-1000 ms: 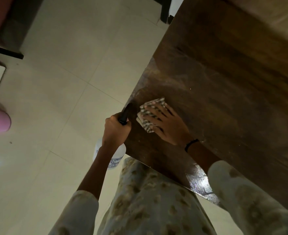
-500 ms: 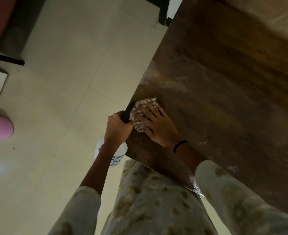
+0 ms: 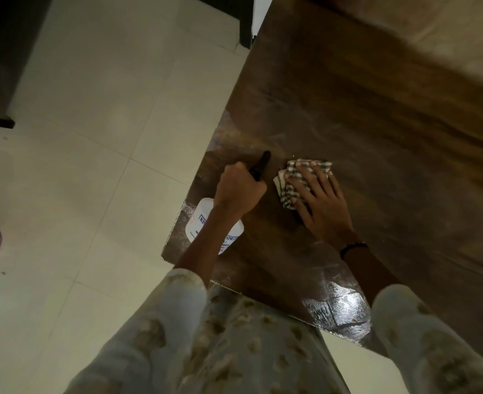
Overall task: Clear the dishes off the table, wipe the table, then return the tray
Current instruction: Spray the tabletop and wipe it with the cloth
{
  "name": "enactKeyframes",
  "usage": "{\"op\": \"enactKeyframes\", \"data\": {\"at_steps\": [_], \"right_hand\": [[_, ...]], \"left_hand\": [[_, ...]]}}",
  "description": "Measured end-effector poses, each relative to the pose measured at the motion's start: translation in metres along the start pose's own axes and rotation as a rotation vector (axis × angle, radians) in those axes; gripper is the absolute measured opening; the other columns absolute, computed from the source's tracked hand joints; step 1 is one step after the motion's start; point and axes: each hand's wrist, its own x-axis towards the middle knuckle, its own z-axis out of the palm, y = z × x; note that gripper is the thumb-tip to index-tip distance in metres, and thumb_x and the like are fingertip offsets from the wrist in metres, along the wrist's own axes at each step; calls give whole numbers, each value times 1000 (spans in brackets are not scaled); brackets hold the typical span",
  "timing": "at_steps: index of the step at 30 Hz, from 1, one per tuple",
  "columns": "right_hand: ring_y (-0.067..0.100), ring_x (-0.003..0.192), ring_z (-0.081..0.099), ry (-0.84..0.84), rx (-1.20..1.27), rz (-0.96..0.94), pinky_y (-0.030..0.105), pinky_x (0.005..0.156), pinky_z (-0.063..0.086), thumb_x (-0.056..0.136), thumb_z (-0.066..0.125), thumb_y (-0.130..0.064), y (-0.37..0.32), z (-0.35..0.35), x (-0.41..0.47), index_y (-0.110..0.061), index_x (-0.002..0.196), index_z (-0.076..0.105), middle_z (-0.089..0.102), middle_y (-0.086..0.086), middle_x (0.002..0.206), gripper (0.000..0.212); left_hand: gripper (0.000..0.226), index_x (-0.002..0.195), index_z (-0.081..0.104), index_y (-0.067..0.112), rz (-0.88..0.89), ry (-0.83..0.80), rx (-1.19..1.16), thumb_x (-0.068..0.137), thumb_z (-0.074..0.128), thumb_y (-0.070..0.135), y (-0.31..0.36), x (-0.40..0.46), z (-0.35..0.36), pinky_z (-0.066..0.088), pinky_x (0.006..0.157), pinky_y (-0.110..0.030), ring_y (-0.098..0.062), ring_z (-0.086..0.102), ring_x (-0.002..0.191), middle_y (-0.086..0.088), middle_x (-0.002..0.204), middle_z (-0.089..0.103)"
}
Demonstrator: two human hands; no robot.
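The right hand lies flat, fingers spread, pressing the checked cloth onto the desk; just beside it, the left hand grips a spray bottle.

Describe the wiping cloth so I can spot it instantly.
Find the dark wooden table, then its near-left corner where both hands work. The checked cloth lies flat under the right hand, beside the white spray bottle that the left hand grips; it alone is patterned.

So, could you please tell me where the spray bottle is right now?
In the head view, the spray bottle is in the left hand, over the table's left corner, beside the cloth under the right hand.
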Motion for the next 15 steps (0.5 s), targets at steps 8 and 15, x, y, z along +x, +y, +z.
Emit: {"op": "enactKeyframes", "data": {"at_steps": [8,15], "right_hand": [[25,148,16,10,7,18,46,120,13,101,33,-40,13,-6,19,-27,149,32,25,2,159,50],[27,149,12,55,14,16,47,121,9,103,31,-40,-2,-11,92,-28,149,32,24,3,159,48]], "left_hand": [[24,100,56,0,-46,19,14,82,62,15,-3,11,-3,44,63,-28,-19,55,71,-12,88,59],[21,96,62,0,-27,123,-18,82,59,16,-25,20,-28,46,52,-31,-23,57,58,-12,71,59]]}}
